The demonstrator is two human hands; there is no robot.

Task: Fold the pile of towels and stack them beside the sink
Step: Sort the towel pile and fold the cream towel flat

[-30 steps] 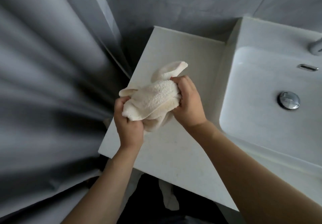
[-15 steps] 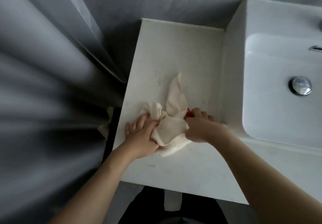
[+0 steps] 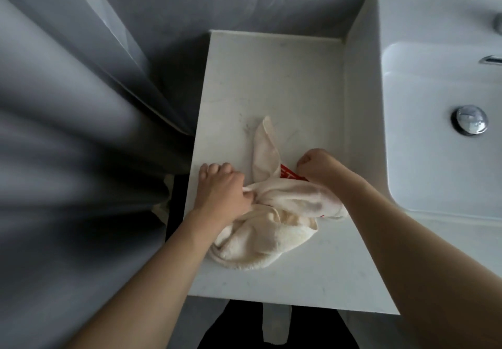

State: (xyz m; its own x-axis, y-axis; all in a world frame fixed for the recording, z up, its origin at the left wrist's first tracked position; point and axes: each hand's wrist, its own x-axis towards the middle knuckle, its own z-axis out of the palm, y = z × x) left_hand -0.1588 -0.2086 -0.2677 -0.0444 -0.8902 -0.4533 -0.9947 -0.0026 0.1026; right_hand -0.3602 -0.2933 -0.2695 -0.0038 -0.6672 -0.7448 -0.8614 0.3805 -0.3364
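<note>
Your left hand (image 3: 221, 191) pinches the soft, floppy towel (image 3: 271, 221); your right hand (image 3: 316, 168) looks curled on its edge. Grab corners.

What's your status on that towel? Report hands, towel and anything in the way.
Left hand pinches the towel; right hand grips its far edge. Towel crumpled on the counter, unfolded. Nothing in the way; sink to the right.

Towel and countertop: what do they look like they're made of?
Towel: cream terry cloth, probably cotton; nubby pile, stitched hem, limp bunched folds, and a red printed label. Both hands grip it. Countertop: off-white stone or a stone-look composite, smooth and matte; faint grey veining and specks, crisp square edges.
</note>
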